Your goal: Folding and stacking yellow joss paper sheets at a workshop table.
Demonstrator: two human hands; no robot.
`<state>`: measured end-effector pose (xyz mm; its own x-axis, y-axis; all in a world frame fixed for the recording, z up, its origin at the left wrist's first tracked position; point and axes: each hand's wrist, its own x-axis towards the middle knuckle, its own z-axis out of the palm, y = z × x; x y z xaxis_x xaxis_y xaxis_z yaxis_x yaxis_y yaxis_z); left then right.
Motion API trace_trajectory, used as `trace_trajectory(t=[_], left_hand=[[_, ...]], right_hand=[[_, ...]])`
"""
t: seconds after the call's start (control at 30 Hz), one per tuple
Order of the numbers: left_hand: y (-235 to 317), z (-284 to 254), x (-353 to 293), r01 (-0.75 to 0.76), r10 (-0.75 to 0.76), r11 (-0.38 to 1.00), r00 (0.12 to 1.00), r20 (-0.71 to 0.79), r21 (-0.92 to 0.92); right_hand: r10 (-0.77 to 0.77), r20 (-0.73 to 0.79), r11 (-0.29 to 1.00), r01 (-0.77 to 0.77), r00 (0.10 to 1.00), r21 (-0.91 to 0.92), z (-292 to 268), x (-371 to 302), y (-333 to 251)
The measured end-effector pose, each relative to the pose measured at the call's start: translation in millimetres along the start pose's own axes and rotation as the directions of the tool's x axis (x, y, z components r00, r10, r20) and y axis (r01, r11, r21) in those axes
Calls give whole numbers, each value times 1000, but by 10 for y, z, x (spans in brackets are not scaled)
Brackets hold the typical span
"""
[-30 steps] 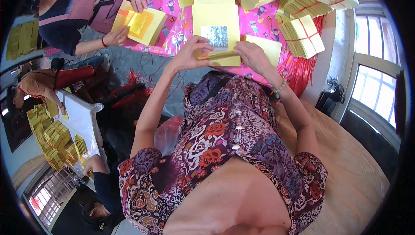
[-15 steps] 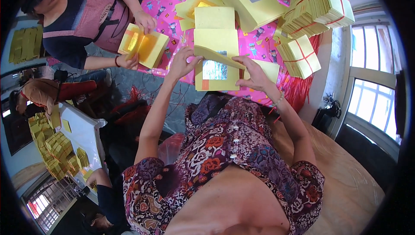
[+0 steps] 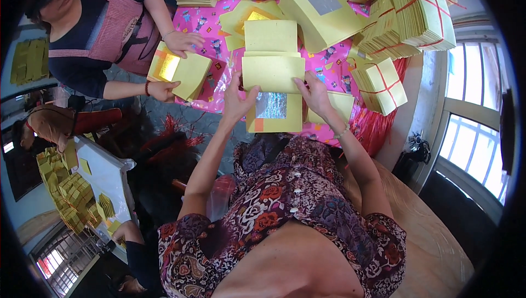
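Observation:
Both my hands grip the lower edge of a folded yellow paper sheet (image 3: 273,73). My left hand (image 3: 239,102) pinches its left corner, thumb on top and fingers at the side and below. At the right corner, my right hand (image 3: 314,95) closes on the paper in the same way. Nearer to me lies a yellow sheet with a silver foil square (image 3: 271,106) and a small orange patch. Just beyond the held sheet is another plain yellow paper (image 3: 270,35), partly covered by it.
A pink patterned tablecloth (image 3: 323,130) covers the table. Tied paper bundles (image 3: 386,81) are piled at the right, beside a tall yellow stack (image 3: 320,13). On the left, a co-worker's hands handle a gold-foil sheet (image 3: 189,76). Another table (image 3: 104,158) holds more bundles.
The sheet between my hands was raised and curled edge-on; now its broad folded face shows. My left hand has come lower. The co-worker's paper has been folded over part of its gold foil.

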<state>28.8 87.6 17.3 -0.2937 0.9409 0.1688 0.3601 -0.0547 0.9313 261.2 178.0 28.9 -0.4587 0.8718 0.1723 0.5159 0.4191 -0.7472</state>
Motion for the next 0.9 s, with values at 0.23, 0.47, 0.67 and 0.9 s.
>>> trace_trajectory(t=[0.23, 0.47, 0.67, 0.9], left_hand=[[-7, 36, -50, 127, -127, 988, 992, 1, -83], [145, 66, -70, 202, -199, 977, 979, -50, 71], [47, 127, -109, 233, -230, 972, 970, -83, 34], [3, 123, -103, 299, -299, 953, 954, -16, -42]], right_hand=[[54, -49, 986, -45, 997, 163, -85, -58, -241], [211, -118, 960, -182, 970, 214, 35, -107, -241], [325, -121, 941, -307, 938, 143, 75, -73, -208], [265, -148, 964, -266, 953, 9, 42, -68, -246]])
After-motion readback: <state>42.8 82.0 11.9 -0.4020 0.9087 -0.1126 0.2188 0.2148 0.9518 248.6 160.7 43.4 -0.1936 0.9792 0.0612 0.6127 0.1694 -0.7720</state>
